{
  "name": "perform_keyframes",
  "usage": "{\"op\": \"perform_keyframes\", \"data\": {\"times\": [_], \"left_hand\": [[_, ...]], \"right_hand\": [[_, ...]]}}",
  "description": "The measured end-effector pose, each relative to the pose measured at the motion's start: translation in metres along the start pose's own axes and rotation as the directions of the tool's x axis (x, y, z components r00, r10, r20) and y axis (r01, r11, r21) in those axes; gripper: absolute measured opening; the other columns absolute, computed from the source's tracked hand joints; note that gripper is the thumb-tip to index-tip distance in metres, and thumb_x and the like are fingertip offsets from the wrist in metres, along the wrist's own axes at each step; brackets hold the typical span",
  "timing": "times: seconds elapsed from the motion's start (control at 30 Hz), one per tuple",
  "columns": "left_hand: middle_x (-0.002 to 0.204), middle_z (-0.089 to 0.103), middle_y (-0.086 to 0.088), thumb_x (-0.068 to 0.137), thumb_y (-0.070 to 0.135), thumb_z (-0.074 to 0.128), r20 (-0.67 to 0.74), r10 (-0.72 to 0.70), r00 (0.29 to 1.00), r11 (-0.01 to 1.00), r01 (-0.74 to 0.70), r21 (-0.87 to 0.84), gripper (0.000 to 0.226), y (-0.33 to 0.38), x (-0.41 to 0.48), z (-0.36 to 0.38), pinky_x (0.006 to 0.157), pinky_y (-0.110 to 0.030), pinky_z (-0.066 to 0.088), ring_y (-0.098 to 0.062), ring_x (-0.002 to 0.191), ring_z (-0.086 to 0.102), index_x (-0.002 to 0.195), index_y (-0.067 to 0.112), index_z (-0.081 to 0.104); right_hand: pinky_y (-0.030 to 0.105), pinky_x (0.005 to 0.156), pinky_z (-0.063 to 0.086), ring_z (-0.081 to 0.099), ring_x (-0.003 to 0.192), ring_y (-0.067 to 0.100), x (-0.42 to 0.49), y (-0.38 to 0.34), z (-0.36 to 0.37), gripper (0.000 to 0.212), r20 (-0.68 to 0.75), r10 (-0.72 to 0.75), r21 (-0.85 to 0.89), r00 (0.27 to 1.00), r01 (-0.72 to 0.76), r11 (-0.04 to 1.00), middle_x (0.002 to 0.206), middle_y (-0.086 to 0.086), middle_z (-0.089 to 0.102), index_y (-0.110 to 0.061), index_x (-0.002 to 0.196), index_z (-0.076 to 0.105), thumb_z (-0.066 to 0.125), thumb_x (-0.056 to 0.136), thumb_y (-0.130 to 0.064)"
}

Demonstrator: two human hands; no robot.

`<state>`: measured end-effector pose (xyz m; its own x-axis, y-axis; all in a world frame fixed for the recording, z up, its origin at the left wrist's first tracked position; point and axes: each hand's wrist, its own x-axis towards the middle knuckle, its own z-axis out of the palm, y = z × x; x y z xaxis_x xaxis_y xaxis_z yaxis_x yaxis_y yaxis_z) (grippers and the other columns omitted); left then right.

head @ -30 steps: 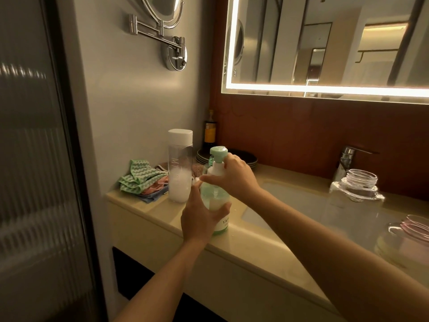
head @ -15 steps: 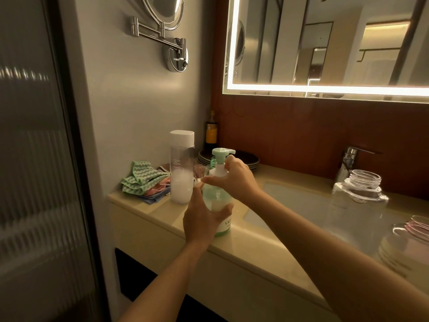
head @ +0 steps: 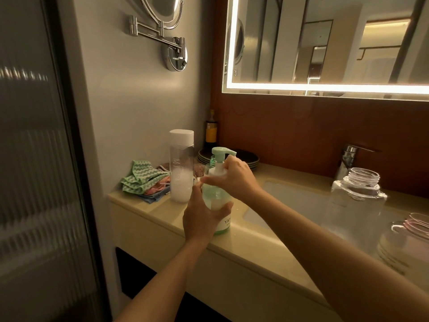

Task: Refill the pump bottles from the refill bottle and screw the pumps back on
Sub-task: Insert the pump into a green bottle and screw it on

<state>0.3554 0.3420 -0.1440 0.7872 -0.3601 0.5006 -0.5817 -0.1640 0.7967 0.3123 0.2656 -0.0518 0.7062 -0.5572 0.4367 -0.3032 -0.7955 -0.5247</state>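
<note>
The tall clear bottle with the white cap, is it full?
No, partly filled: the tall clear bottle shows white contents only in its lower part; above that it is transparent.

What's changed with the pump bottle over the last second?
The green pump head has turned: its spout, not showing a second ago, now points right, toward the sink. The right hand still grips the white collar below it; the left hand still holds the pump bottle upright on the counter. The refill bottle and cloths have not moved.
</note>
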Motion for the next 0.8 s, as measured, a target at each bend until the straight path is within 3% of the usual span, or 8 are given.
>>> {"op": "perform_keyframes", "data": {"times": [0.1, 0.2, 0.3, 0.43, 0.5, 0.57, 0.7, 0.8], "left_hand": [[0.123, 0.055, -0.001, 0.065, 0.047, 0.077, -0.012, 0.008, 1.000, 1.000, -0.008, -0.003, 0.082, -0.001, 0.000, 0.000, 0.083, -0.031, 0.046, -0.020, 0.109, 0.055, 0.131, 0.020, 0.034], [0.122, 0.055, 0.001, 0.065, 0.045, 0.078, -0.013, 0.015, 1.000, 1.000, -0.015, -0.017, 0.082, -0.001, 0.000, 0.000, 0.080, -0.029, 0.045, -0.018, 0.107, 0.055, 0.131, 0.022, 0.035], [0.123, 0.054, 0.001, 0.066, 0.045, 0.078, -0.010, 0.011, 1.000, 1.000, -0.011, -0.012, 0.083, -0.002, 0.000, 0.000, 0.081, -0.029, 0.045, -0.018, 0.109, 0.054, 0.132, 0.023, 0.033], [0.126, 0.053, 0.001, 0.066, 0.046, 0.077, -0.002, -0.012, 1.000, 1.000, 0.012, -0.004, 0.085, -0.001, 0.000, 0.000, 0.087, -0.032, 0.045, -0.019, 0.113, 0.053, 0.134, 0.023, 0.031], [0.127, 0.053, 0.000, 0.066, 0.047, 0.077, 0.003, -0.014, 1.000, 1.000, 0.014, -0.003, 0.086, -0.001, 0.001, -0.001, 0.088, -0.034, 0.046, -0.019, 0.114, 0.052, 0.134, 0.022, 0.031], [0.126, 0.054, 0.000, 0.066, 0.047, 0.077, 0.004, -0.011, 1.000, 1.000, 0.011, -0.010, 0.085, -0.001, 0.001, -0.001, 0.087, -0.035, 0.048, -0.019, 0.113, 0.053, 0.133, 0.023, 0.032], [0.124, 0.054, 0.001, 0.065, 0.045, 0.078, -0.019, 0.016, 1.000, 1.000, -0.016, -0.020, 0.084, -0.001, 0.001, 0.000, 0.085, -0.035, 0.049, -0.019, 0.109, 0.054, 0.132, 0.022, 0.034], [0.124, 0.054, 0.000, 0.065, 0.045, 0.078, -0.020, 0.016, 1.000, 1.000, -0.016, -0.019, 0.083, -0.002, 0.002, 0.001, 0.084, -0.034, 0.049, -0.019, 0.109, 0.054, 0.132, 0.023, 0.034]], "right_hand": [[0.036, 0.088, 0.050, 0.052, 0.104, 0.021, 0.000, -0.002, -0.011, 0.062, 0.165, -0.009, 0.148, 0.986, -0.016, 0.989, 0.114, 0.005, 0.051, -0.008, 0.121, 0.048, 0.070, 0.076, -0.044], [0.031, 0.080, 0.051, 0.060, 0.094, 0.019, -0.003, 0.002, -0.016, 0.037, 0.167, -0.055, 0.296, 0.984, 0.003, 0.955, 0.099, 0.003, 0.062, -0.008, 0.110, 0.060, 0.068, 0.081, -0.029], [0.031, 0.077, 0.051, 0.059, 0.087, 0.017, -0.002, 0.008, -0.008, 0.038, 0.070, -0.052, 0.273, 0.996, 0.031, 0.962, 0.091, -0.001, 0.060, -0.010, 0.103, 0.062, 0.074, 0.075, -0.032], [0.032, 0.079, 0.050, 0.053, 0.094, 0.017, -0.001, 0.002, 0.001, 0.057, -0.020, 0.036, 0.137, 0.999, -0.033, 0.990, 0.100, 0.000, 0.054, -0.014, 0.103, 0.048, 0.076, 0.068, -0.048], [0.033, 0.080, 0.049, 0.052, 0.097, 0.018, 0.000, 0.002, -0.002, 0.063, 0.006, 0.014, 0.092, 1.000, -0.014, 0.996, 0.104, 0.001, 0.053, -0.013, 0.108, 0.047, 0.072, 0.068, -0.055], [0.037, 0.088, 0.050, 0.053, 0.103, 0.019, 0.000, 0.005, -0.008, 0.066, 0.115, -0.018, 0.207, 0.993, -0.007, 0.978, 0.115, 0.003, 0.053, -0.014, 0.119, 0.046, 0.069, 0.072, -0.053], [0.045, 0.089, 0.051, 0.061, 0.096, 0.024, -0.002, 0.015, -0.016, 0.031, 0.158, -0.105, 0.328, 0.982, 0.049, 0.943, 0.103, 0.008, 0.064, -0.012, 0.103, 0.062, 0.070, 0.079, -0.032], [0.038, 0.079, 0.053, 0.060, 0.085, 0.019, 0.001, 0.016, -0.012, 0.036, 0.073, -0.088, 0.292, 0.993, 0.064, 0.954, 0.091, 0.001, 0.062, -0.015, 0.094, 0.059, 0.077, 0.071, -0.035]]}}
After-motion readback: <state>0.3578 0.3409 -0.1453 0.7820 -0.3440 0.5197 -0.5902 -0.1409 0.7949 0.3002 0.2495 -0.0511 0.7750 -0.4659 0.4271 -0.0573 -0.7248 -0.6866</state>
